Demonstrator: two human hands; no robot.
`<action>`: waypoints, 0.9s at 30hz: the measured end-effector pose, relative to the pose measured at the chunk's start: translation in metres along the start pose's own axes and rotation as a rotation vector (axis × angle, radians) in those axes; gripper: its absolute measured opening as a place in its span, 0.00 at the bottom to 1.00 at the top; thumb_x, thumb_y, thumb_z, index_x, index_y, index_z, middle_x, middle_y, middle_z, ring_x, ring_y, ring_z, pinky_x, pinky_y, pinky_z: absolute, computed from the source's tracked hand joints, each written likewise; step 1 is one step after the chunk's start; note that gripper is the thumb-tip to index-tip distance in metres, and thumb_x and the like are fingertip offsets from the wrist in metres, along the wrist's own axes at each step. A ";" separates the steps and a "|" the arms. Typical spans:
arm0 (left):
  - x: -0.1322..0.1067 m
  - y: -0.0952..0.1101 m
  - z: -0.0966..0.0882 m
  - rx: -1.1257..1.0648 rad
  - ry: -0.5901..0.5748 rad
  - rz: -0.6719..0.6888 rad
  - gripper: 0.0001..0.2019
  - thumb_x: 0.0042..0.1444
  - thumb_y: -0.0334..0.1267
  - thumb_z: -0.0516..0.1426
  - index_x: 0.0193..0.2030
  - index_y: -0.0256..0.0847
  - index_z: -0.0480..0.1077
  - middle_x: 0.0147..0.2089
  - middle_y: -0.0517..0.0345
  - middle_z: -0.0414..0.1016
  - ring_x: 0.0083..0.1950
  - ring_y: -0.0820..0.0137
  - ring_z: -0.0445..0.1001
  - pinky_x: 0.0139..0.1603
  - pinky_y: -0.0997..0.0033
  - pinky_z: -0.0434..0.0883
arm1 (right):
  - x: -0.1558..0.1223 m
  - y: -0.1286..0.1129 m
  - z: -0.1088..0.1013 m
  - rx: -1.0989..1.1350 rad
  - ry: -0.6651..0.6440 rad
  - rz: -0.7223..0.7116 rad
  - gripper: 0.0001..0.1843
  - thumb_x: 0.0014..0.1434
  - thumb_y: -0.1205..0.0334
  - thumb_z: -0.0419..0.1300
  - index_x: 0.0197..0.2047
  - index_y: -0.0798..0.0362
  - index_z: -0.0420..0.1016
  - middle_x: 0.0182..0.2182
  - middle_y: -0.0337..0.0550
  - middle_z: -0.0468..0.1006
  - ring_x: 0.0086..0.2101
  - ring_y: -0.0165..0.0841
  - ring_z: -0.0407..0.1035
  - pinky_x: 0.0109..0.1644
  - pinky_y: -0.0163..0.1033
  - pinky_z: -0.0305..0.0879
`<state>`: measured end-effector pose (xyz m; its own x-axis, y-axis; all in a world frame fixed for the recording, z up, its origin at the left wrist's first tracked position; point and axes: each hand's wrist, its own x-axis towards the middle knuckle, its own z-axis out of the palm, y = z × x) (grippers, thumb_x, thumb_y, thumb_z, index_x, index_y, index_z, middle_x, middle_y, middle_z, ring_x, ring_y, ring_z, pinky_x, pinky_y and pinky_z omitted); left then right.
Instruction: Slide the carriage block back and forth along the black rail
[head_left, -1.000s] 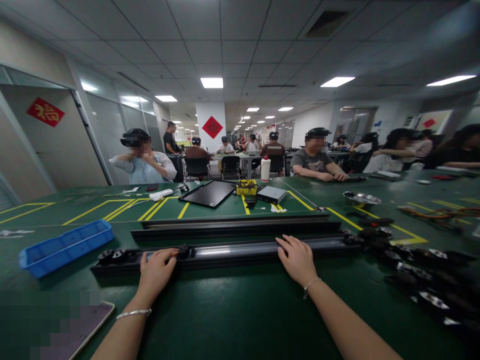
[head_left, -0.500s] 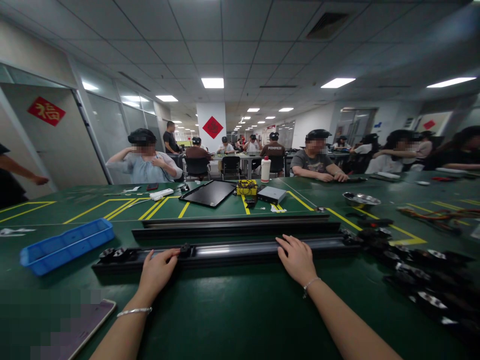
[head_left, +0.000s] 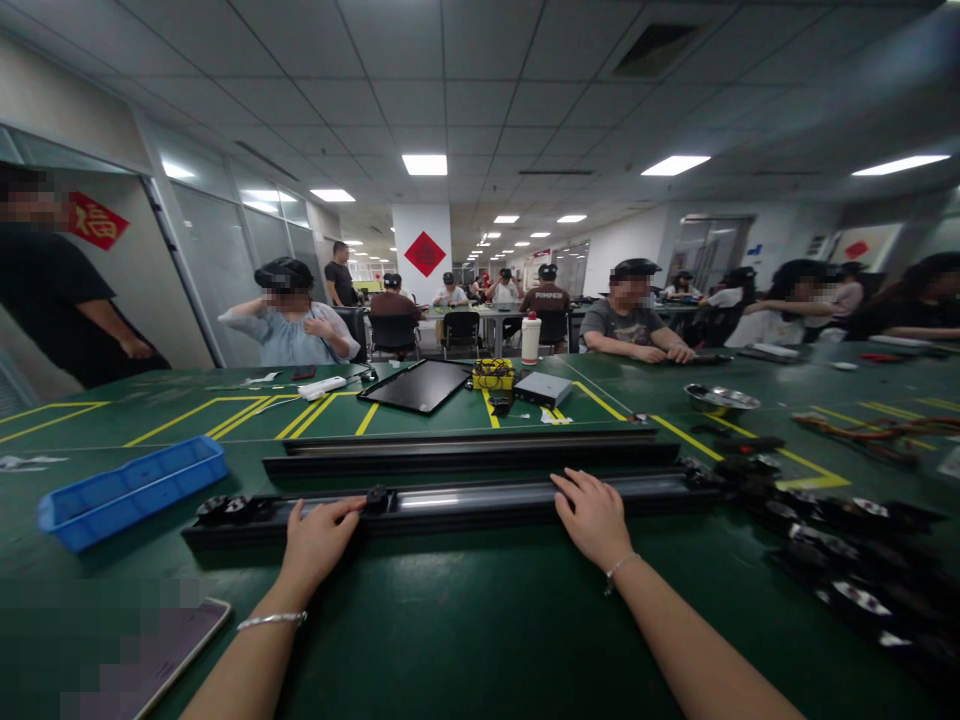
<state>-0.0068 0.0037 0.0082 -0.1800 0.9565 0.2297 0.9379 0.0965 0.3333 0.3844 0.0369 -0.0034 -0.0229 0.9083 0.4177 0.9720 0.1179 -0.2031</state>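
A long black rail [head_left: 472, 509] with a shiny metal strip lies crosswise on the green table in front of me. On it sits a small black block [head_left: 377, 498]. My left hand [head_left: 321, 535] rests on the rail's left part, its fingers stretched and a fingertip against the block's left side. Farther right, my right hand [head_left: 592, 515] lies open over the rail with fingers spread, touching its top. Small black parts [head_left: 223, 508] sit at the rail's left end, and another black part [head_left: 699, 474] is at its right end.
Behind the rail lie more black bars [head_left: 480, 458]. A blue tray [head_left: 135, 490] stands at left, a phone [head_left: 184, 650] near me. Several black parts with metal discs [head_left: 855, 595] are piled at right. A metal bowl [head_left: 721, 398] and flat black panel [head_left: 416, 386] are farther back.
My left hand and the small black block have shifted slightly right along the rail. My right hand has stayed in place. A person in black has come further into view at the left.
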 end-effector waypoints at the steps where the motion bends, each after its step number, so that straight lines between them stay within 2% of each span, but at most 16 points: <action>1: 0.000 0.001 0.000 -0.001 -0.002 -0.004 0.17 0.53 0.45 0.45 0.42 0.55 0.72 0.48 0.63 0.74 0.54 0.65 0.67 0.62 0.47 0.39 | 0.000 0.000 -0.001 -0.001 -0.004 0.003 0.21 0.58 0.55 0.44 0.51 0.43 0.69 0.53 0.39 0.67 0.54 0.36 0.55 0.56 0.47 0.47; 8: -0.001 0.000 0.001 -0.005 0.007 0.013 0.17 0.53 0.46 0.45 0.41 0.54 0.71 0.47 0.62 0.75 0.52 0.65 0.68 0.62 0.46 0.37 | -0.001 -0.002 -0.004 0.003 -0.026 0.013 0.21 0.58 0.55 0.44 0.51 0.43 0.68 0.54 0.39 0.66 0.54 0.35 0.55 0.56 0.47 0.46; 15: -0.004 0.006 0.004 0.029 0.058 0.055 0.16 0.53 0.45 0.44 0.40 0.50 0.70 0.45 0.61 0.76 0.50 0.66 0.70 0.62 0.52 0.44 | 0.000 -0.001 -0.004 0.012 -0.049 0.012 0.22 0.58 0.55 0.43 0.52 0.43 0.68 0.54 0.39 0.66 0.55 0.36 0.54 0.56 0.48 0.45; 18: -0.004 0.007 0.005 0.043 0.076 0.051 0.16 0.53 0.45 0.44 0.42 0.50 0.69 0.45 0.60 0.76 0.49 0.66 0.70 0.61 0.53 0.46 | 0.000 -0.001 -0.004 0.012 -0.046 0.014 0.22 0.58 0.55 0.43 0.52 0.43 0.68 0.54 0.39 0.66 0.55 0.36 0.54 0.56 0.48 0.46; 27: -0.004 0.006 0.003 0.067 0.066 0.057 0.17 0.54 0.45 0.43 0.43 0.51 0.70 0.46 0.60 0.75 0.51 0.66 0.69 0.62 0.52 0.46 | 0.000 -0.002 -0.002 0.011 -0.016 0.007 0.21 0.57 0.55 0.44 0.51 0.43 0.69 0.53 0.40 0.67 0.54 0.36 0.55 0.56 0.48 0.45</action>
<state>0.0006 0.0014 0.0064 -0.1427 0.9411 0.3066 0.9646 0.0627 0.2562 0.3829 0.0361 -0.0012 -0.0195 0.9153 0.4024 0.9696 0.1155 -0.2158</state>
